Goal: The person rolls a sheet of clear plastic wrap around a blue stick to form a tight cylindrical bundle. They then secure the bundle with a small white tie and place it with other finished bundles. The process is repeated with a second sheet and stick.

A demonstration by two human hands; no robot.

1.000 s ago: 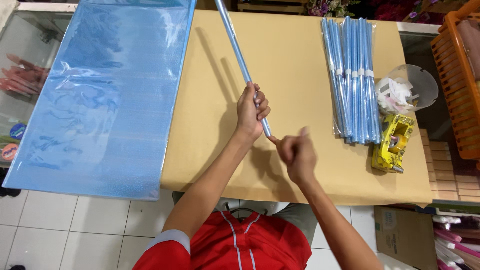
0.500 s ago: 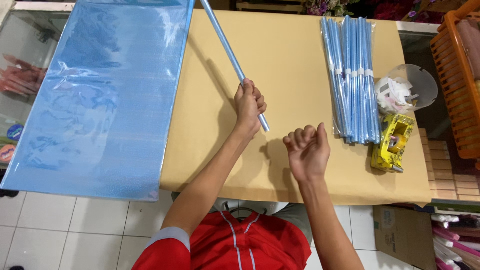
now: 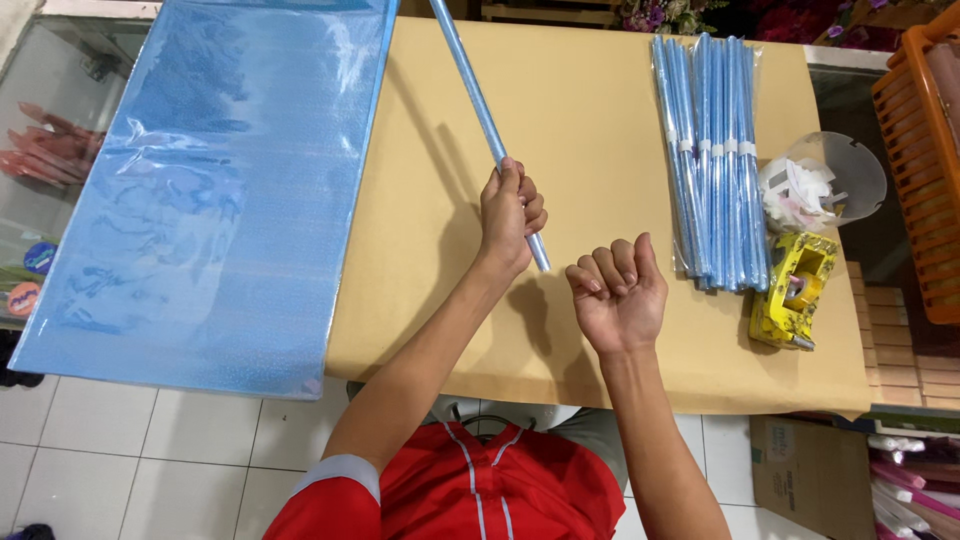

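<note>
Fingers of the left hand (image 3: 510, 215) wrap round a thin blue roll (image 3: 483, 112), gripping it just above its lower end, which pokes out below the palm and rests over the tan table (image 3: 600, 110). The roll is a tightly wound tube of glossy blue film, long and narrow, slanting up and away to the left until it leaves the top edge of the view. The left forearm reaches forward from a red shirt (image 3: 480, 490) with white trim, wrist straight, knuckles turned to the right.

The right hand (image 3: 618, 292) hangs just right of the roll's lower end, not touching it. Its fingers are curled loosely inward, palm up, and it holds nothing.

Against half a second ago, the right hand has loosened slightly from a tighter fist and sits a little nearer the roll's tip; a second ago it was pinching at that tip with a finger extended. The left hand's grip and the roll's slant look much the same.

Further out, a flat blue sheet (image 3: 210, 190) covers the left side of the table and overhangs its near edge. To the right lies a bundle of similar rolls (image 3: 712, 150), banded with white strips. Beside it sit a clear bag (image 3: 820, 185) of white scraps and a yellow tape dispenser (image 3: 795, 290). An orange crate (image 3: 925, 150) stands at the far right.
</note>
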